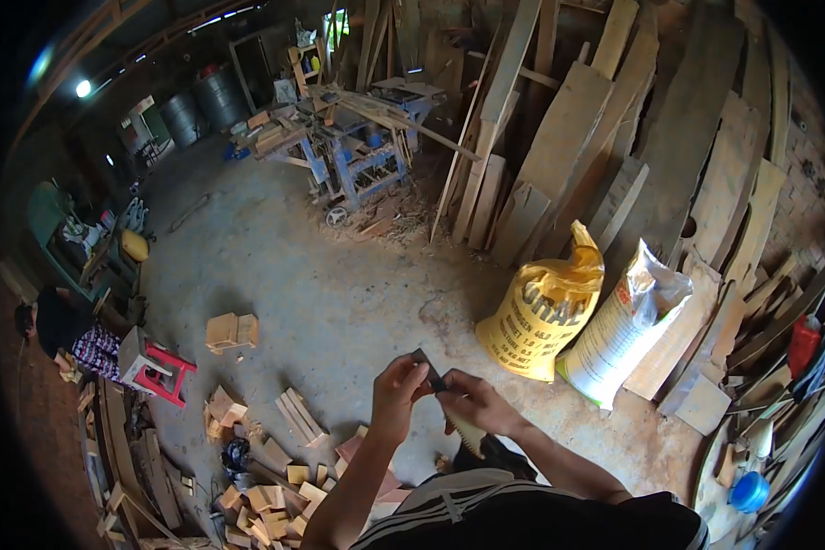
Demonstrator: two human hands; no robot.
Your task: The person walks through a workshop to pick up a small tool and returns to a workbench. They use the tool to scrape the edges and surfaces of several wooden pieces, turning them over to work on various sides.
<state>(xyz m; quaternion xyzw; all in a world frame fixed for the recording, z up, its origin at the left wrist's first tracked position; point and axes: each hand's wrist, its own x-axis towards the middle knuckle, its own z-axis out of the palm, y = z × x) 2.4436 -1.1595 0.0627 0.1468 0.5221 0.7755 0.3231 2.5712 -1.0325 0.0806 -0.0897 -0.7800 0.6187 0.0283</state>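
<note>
In front of my body, both hands are raised over the concrete floor around a small dark, flat piece [420, 357]. Its exact kind is too small to tell. My left hand [396, 392] pinches it near its upper end, fingers closed. Lower down on the same piece, my right hand [475, 403] has its fingers closed too. Beneath my right hand a pale, narrow strip with a jagged-looking edge [468, 434] slants downward. Whether my right hand holds this strip cannot be made out.
Wood offcuts [270, 504] lie heaped at lower left. A yellow sack [536, 321] and a white sack [623, 330] stand to the right, before leaning planks [559, 137]. A blue machine bench [362, 165] is ahead. Far left, a person [69, 330] bends near a red stool [167, 371].
</note>
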